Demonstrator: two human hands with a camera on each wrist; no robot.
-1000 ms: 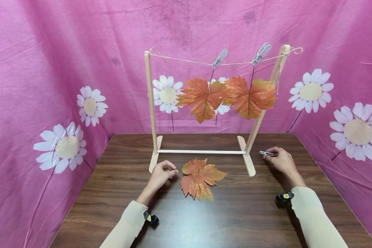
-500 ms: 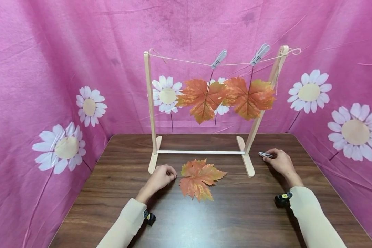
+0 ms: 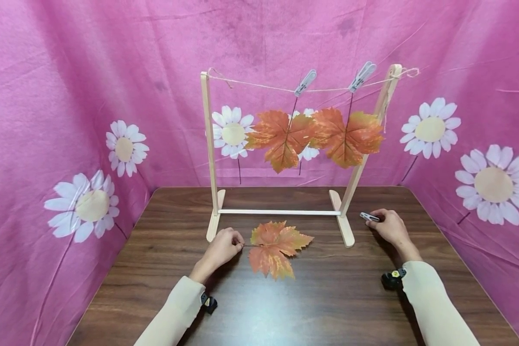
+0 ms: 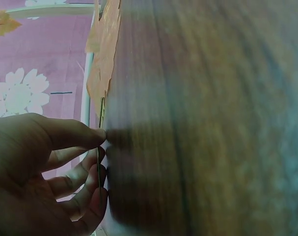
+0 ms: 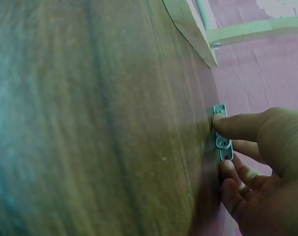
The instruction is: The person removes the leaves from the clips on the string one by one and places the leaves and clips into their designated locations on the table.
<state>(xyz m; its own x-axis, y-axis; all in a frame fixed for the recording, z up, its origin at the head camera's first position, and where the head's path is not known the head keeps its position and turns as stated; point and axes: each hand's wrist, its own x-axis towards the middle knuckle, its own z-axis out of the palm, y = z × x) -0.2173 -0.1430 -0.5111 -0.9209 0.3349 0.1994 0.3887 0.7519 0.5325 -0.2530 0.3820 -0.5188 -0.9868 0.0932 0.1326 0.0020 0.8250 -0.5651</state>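
Pinching the thin dark stem (image 3: 252, 245) of an orange-green lobed leaf (image 3: 278, 245) at the brown wood-grain table (image 3: 277, 312), the left hand (image 3: 222, 246) looks well placed; the leaf's likely light, bendy. Right hand (image 3: 391, 226) grips a grey plastic clothespin (image 3: 369, 217).

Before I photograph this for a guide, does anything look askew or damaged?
Nothing looks spilled or damaged. Mildly odd: the two clothespins on the string lean right, and their hanging leaves sit off-center toward the right post, edges overlapping in the head view.
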